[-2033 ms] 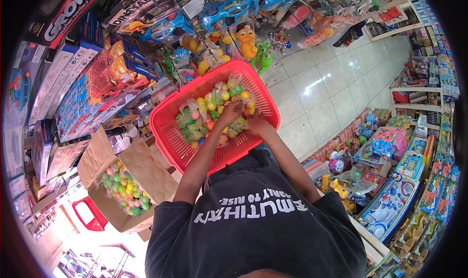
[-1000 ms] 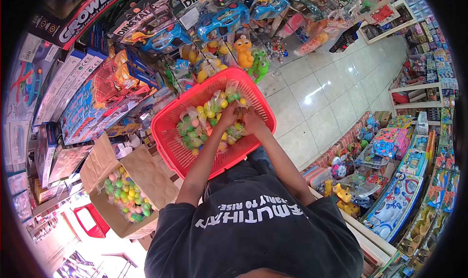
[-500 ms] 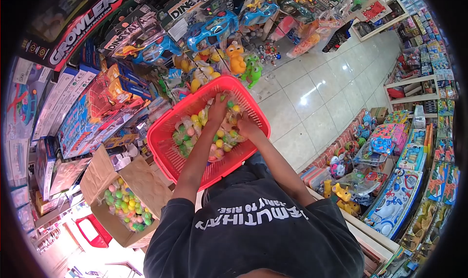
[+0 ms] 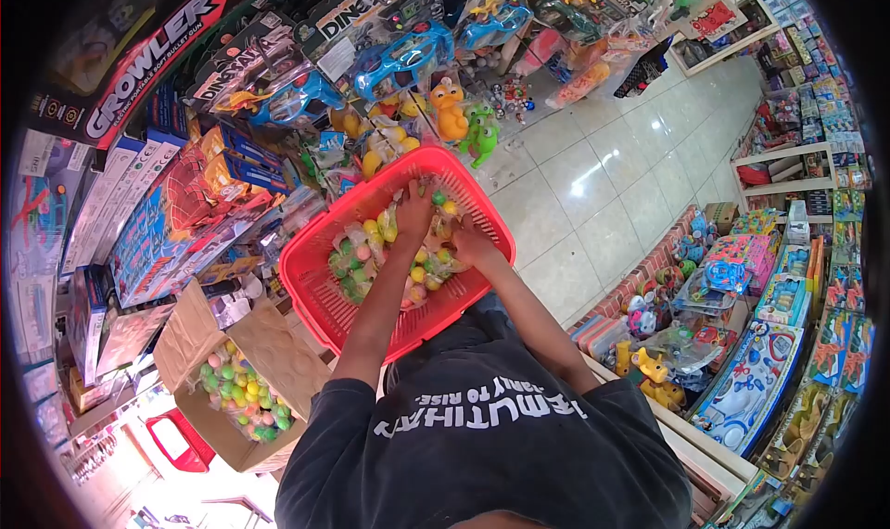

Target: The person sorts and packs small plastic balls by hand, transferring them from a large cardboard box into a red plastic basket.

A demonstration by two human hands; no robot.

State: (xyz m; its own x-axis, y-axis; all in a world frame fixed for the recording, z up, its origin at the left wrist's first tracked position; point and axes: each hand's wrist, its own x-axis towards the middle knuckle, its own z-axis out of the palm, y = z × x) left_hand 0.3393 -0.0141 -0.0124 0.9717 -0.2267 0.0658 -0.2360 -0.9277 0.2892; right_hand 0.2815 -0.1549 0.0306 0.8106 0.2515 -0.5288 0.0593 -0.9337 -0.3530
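A red plastic basket (image 4: 320, 293) holds green, yellow and pink balls (image 4: 352, 255) in clear wrappers. Both hands reach down into it. My left hand (image 4: 414, 216) is among the wrapped balls near the basket's far side, its fingers pointing away from me; whether it grips one is hidden. My right hand (image 4: 471, 242) lies at the basket's right side, with its fingers apart over the balls and nothing visibly held. To the lower left, an open cardboard box (image 4: 199, 427) contains more wrapped balls of the same colours.
Boxed toys (image 4: 185, 204) are stacked at the left. An orange toy (image 4: 449, 112) and a green dinosaur toy (image 4: 480, 135) stand beyond the basket. Tiled floor (image 4: 593, 186) stretches to the right, bordered by shelves of packaged toys. A second red basket (image 4: 190, 450) is behind the cardboard box.
My left hand has shifted slightly within the basket. The fingers of my right hand have moved a little. The camera view has tilted slightly.
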